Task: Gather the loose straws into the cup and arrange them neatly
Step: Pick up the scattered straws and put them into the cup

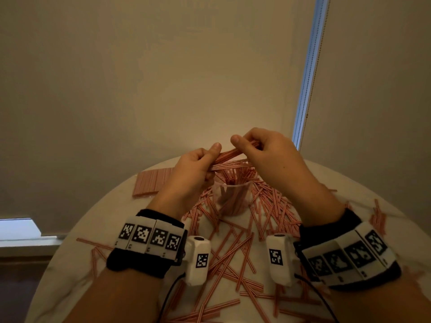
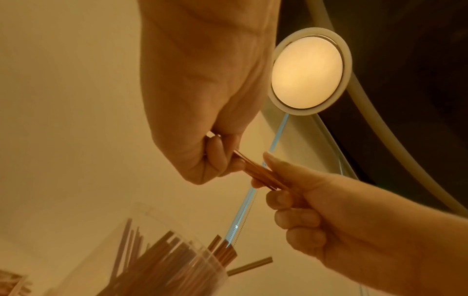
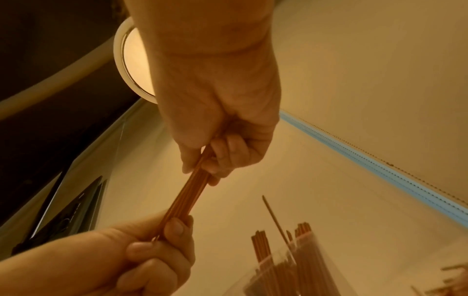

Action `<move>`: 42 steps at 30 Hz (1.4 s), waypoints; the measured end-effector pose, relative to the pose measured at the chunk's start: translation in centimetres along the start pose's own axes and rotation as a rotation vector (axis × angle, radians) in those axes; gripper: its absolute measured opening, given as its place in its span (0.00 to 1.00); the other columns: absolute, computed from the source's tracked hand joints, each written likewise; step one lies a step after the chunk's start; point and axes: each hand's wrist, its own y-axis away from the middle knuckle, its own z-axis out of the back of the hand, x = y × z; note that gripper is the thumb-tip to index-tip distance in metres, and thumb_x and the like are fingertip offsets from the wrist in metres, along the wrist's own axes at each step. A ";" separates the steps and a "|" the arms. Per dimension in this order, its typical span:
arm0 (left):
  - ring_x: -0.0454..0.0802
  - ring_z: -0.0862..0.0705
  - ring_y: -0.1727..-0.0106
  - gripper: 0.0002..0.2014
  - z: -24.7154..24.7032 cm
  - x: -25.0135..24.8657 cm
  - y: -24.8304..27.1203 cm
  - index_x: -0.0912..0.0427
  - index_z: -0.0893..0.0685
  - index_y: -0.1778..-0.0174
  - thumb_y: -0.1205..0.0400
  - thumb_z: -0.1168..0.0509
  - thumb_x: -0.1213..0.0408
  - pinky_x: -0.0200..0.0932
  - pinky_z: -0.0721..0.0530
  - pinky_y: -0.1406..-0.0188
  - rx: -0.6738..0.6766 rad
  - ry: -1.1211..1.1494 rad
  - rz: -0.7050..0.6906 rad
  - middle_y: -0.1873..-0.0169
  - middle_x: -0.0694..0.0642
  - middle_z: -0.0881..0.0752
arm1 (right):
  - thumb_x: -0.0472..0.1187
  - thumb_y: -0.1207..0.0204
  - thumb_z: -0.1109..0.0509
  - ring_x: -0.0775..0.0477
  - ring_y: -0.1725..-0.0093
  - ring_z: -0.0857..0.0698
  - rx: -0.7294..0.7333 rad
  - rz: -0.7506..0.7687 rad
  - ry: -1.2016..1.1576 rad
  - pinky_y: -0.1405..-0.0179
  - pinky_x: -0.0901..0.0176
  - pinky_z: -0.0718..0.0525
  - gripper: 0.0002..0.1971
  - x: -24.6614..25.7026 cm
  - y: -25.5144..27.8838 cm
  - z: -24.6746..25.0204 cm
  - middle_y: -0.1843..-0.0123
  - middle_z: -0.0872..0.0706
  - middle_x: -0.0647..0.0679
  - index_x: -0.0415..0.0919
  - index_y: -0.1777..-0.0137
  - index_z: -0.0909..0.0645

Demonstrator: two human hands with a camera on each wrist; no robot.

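A small bundle of red-and-white striped straws (image 1: pixel 227 156) is held nearly level just above a clear plastic cup (image 1: pixel 233 197). My left hand (image 1: pixel 210 162) grips its left end and my right hand (image 1: pixel 247 145) pinches its right end. The cup stands upright on the round white table (image 1: pixel 109 203) and holds several straws. In the left wrist view the left hand (image 2: pixel 215 152) and the right hand (image 2: pixel 278 192) close on the bundle (image 2: pixel 255 172) above the cup (image 2: pixel 177 268). The right wrist view shows the same bundle (image 3: pixel 187 200) between the right hand (image 3: pixel 217 158) and left hand (image 3: pixel 164 236).
Many loose straws (image 1: pixel 233 255) lie scattered over the table around the cup and toward me. A flat, tidy row of straws (image 1: pixel 152 181) lies at the back left. A wall rises close behind the table, and a blind cord (image 1: pixel 305 89) hangs at the right.
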 end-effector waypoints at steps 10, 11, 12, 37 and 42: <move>0.42 0.29 0.75 0.14 -0.4 0.8 -0.4 0.57 0.20 0.63 0.14 0.30 0.56 0.36 0.28 0.74 -0.070 0.136 0.010 0.74 0.50 0.24 | 0.63 0.16 0.40 0.55 0.67 0.18 -0.028 0.030 0.144 0.67 0.56 0.21 0.21 -0.6 0.1 -1.2 0.69 0.16 0.53 0.50 0.59 0.17; 0.42 0.28 0.75 0.13 -0.4 0.9 -0.5 0.58 0.20 0.62 0.15 0.30 0.56 0.35 0.27 0.73 -0.068 0.138 0.007 0.74 0.49 0.23 | 0.62 0.16 0.40 0.54 0.67 0.17 -0.021 0.012 0.130 0.66 0.55 0.20 0.21 -0.6 0.1 -1.3 0.69 0.16 0.53 0.49 0.59 0.17; 0.42 0.27 0.74 0.12 -0.4 1.0 -0.5 0.58 0.19 0.59 0.15 0.29 0.55 0.35 0.25 0.73 -0.063 0.144 0.010 0.73 0.50 0.21 | 0.62 0.16 0.40 0.54 0.66 0.17 -0.023 -0.014 0.114 0.67 0.56 0.21 0.21 -0.7 0.1 -1.4 0.68 0.15 0.53 0.49 0.59 0.17; 0.60 0.25 0.22 0.64 0.9 2.0 0.4 0.46 0.42 0.12 0.42 0.12 0.57 0.63 0.28 0.22 0.108 -0.315 0.363 0.20 0.57 0.26 | 0.65 0.15 0.45 0.44 0.49 0.15 0.759 0.015 0.728 0.47 0.51 0.18 0.30 0.8 -5.0 -3.0 0.48 0.10 0.44 0.41 0.38 0.13; 0.58 0.22 0.26 0.69 0.9 1.8 0.5 0.46 0.38 0.14 0.53 0.12 0.48 0.66 0.26 0.25 0.097 -0.354 0.346 0.26 0.55 0.20 | 0.78 0.34 0.40 0.47 0.51 0.13 0.740 -0.134 0.752 0.52 0.53 0.18 0.41 1.4 -4.4 0.4 0.46 0.12 0.47 0.44 0.36 0.20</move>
